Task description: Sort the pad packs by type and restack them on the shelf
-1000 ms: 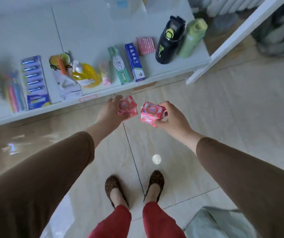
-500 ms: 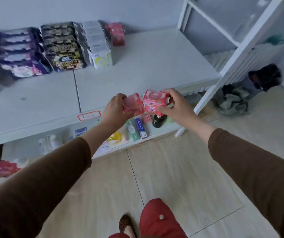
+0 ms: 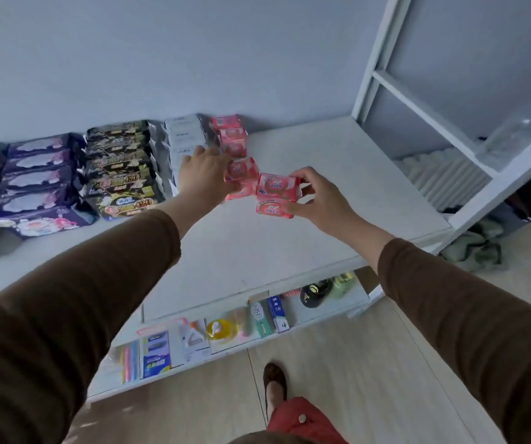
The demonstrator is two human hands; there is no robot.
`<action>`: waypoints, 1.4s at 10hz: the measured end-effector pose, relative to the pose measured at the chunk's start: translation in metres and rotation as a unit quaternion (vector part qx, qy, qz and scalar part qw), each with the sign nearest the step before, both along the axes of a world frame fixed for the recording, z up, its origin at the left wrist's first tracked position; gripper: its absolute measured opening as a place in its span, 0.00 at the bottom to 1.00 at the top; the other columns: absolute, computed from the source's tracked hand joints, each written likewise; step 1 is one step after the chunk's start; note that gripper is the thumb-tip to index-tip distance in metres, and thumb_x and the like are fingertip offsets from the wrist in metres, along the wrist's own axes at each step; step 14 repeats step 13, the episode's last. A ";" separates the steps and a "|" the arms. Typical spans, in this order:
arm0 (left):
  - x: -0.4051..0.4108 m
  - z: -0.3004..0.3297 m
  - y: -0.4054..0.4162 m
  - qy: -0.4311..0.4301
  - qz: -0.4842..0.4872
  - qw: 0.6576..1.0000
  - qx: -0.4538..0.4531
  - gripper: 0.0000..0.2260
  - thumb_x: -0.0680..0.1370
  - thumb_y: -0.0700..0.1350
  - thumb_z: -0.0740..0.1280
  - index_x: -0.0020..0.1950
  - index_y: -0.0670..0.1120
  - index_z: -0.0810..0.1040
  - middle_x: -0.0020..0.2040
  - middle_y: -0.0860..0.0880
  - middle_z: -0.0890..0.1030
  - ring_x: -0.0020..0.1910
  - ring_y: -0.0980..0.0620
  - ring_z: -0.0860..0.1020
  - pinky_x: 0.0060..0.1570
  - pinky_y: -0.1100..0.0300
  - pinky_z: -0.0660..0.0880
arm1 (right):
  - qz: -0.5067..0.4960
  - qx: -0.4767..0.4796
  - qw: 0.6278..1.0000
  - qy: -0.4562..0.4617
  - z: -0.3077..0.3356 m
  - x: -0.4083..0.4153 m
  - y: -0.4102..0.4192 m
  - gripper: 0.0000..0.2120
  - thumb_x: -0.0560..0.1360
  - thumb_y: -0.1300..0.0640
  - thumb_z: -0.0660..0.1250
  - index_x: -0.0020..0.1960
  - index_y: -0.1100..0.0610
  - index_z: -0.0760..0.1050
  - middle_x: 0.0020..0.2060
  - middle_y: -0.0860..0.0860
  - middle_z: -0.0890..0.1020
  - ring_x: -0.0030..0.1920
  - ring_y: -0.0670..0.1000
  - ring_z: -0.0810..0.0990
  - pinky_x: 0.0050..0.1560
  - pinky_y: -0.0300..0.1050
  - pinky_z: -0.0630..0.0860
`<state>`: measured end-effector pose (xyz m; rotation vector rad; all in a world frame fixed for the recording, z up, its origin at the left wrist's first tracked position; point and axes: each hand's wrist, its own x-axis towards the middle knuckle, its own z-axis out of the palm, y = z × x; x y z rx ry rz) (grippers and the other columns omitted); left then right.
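My left hand (image 3: 204,174) grips small pink pad packs (image 3: 241,177) just in front of a row of the same pink packs (image 3: 230,136) at the back of the white shelf (image 3: 337,187). To the right of it, my right hand (image 3: 317,200) holds two more pink packs (image 3: 276,195), one on top of the other, above the shelf top. Left of the pink row stand rows of white packs (image 3: 184,136), black-and-gold packs (image 3: 119,168) and purple packs (image 3: 36,184).
A lower shelf (image 3: 347,302) carries toothpaste boxes (image 3: 270,315), a yellow bottle, toothbrushes and a black bottle (image 3: 315,291). A white frame post (image 3: 498,184) rises at the right, with cloth bundles on the floor behind it. My foot (image 3: 275,382) stands on the tiled floor.
The view has swung up from the floor and lower shelf to the upper shelf. Both hands have carried their pink packs forward over the shelf top, the left one reaching the pink row.
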<state>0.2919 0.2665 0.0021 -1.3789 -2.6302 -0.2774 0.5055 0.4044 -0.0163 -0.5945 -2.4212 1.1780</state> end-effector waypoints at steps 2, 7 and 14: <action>-0.059 -0.011 0.069 0.040 0.034 0.997 -0.050 0.19 0.70 0.58 0.71 0.56 0.49 0.79 0.54 0.47 0.79 0.59 0.42 0.72 0.55 0.49 0.66 | 0.030 -0.004 0.999 -0.023 -0.016 -0.062 0.052 0.23 0.67 0.54 0.77 0.59 0.49 0.72 0.55 0.44 0.77 0.49 0.43 0.80 0.43 0.45 0.82; -0.109 -0.040 0.112 0.052 0.040 0.991 -0.120 0.19 0.73 0.58 0.69 0.58 0.52 0.72 0.51 0.50 0.81 0.55 0.44 0.74 0.54 0.48 0.64 | 0.079 0.031 0.993 -0.086 -0.056 -0.140 0.085 0.24 0.71 0.55 0.76 0.62 0.51 0.69 0.58 0.48 0.75 0.54 0.48 0.78 0.48 0.43 0.81; -0.083 -0.002 0.036 -0.027 0.043 0.998 -0.028 0.13 0.80 0.50 0.61 0.63 0.54 0.78 0.59 0.50 0.78 0.62 0.45 0.72 0.62 0.49 0.66 | 0.051 0.080 0.990 -0.107 -0.050 -0.170 0.076 0.27 0.70 0.50 0.77 0.63 0.53 0.67 0.59 0.52 0.76 0.55 0.49 0.77 0.50 0.42 0.76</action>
